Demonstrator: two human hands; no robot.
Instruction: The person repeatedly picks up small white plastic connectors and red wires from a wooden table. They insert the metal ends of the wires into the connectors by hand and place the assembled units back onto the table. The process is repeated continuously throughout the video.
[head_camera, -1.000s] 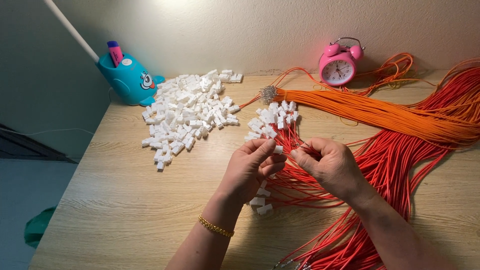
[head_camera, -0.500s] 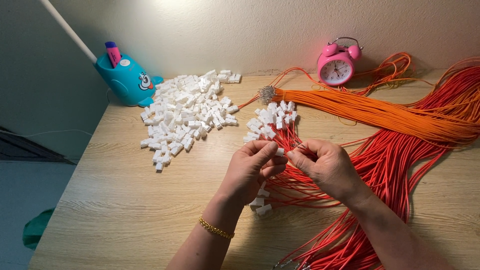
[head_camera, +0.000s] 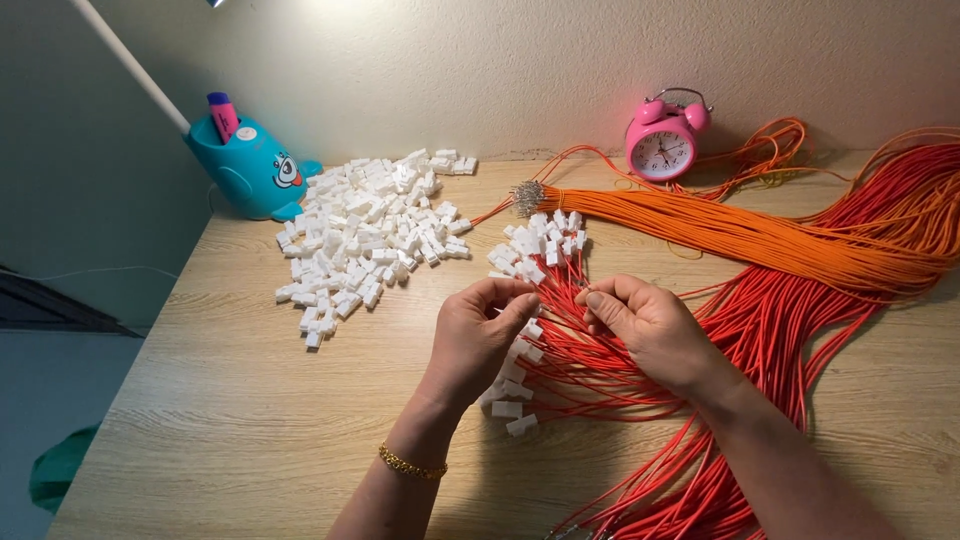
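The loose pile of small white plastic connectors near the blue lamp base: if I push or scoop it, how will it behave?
The white connectors probably scatter rather than move together: they lie loose and separate on the wooden table. They look light, being tiny plastic blocks. Their boxy shape suggests sliding, not rolling.

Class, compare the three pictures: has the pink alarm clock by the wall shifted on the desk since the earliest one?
No. The pink alarm clock stands in the same spot against the wall, beside the orange wire bundle, throughout.

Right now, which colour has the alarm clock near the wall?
Pink, with a white dial; the alarm clock shows in the head view.
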